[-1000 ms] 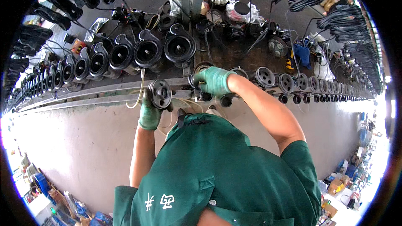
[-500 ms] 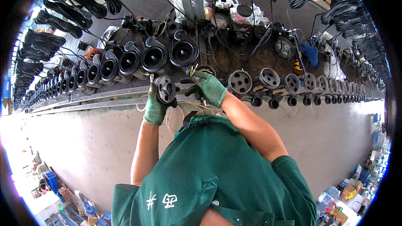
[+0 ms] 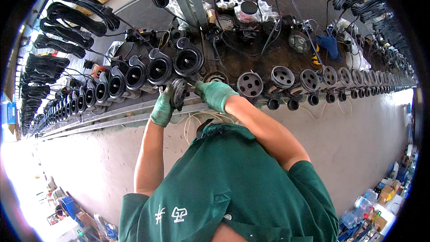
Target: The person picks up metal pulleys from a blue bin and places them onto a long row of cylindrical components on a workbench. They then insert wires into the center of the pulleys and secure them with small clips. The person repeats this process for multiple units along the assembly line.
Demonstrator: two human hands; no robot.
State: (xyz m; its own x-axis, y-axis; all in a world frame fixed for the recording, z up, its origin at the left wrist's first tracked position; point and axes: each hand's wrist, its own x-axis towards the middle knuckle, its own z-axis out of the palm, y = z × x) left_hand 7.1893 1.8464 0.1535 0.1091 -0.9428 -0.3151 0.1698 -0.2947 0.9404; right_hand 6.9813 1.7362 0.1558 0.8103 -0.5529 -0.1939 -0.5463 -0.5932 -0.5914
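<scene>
Fingers of the left hand (image 3: 162, 107) are clamped on a tilted dark disc (image 3: 180, 93); whether those of the right hand (image 3: 218, 95), just beside it, grip anything cannot be told. Beyond stretches the long table (image 3: 264, 59), bearing black round housings (image 3: 188, 61), then slotted wheels (image 3: 250, 84).

Grey floor (image 3: 103, 166), glare (image 3: 15, 166) at left; dark workbench (image 3: 139, 12), metal post (image 3: 187, 0).

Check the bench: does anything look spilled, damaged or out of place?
No spill or damage is evident. A crumpled blue item, perhaps cloth, lies loose behind the row of holed discs, looking stray beside their even line.
</scene>
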